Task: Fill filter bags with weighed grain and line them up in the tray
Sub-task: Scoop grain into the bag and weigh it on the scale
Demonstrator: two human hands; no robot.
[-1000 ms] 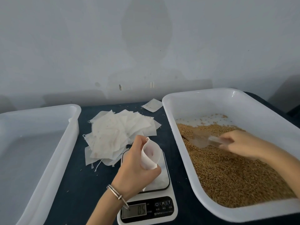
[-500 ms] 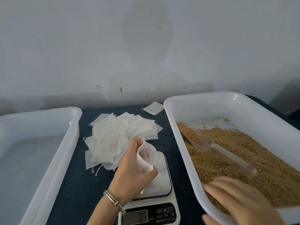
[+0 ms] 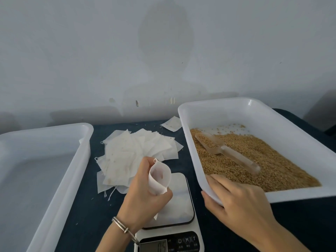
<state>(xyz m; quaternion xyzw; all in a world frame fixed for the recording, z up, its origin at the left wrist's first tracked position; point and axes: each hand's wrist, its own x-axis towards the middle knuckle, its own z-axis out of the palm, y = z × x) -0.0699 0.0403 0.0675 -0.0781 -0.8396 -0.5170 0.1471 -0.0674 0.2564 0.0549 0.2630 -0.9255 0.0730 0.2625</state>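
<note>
White filter bag (image 3: 160,176) is held open above the scale (image 3: 179,197) by the left hand (image 3: 145,195). Grain tray (image 3: 254,108) rim is gripped by the right hand (image 3: 236,202); the scoop (image 3: 227,151) must be retrieved next.

It looked like a small packing workroom: a digital scale (image 3: 168,231) at lower centre, white plastic trays (image 3: 214,106), loose filter bags (image 3: 134,157), a bare grey wall (image 3: 163,51) above.
</note>
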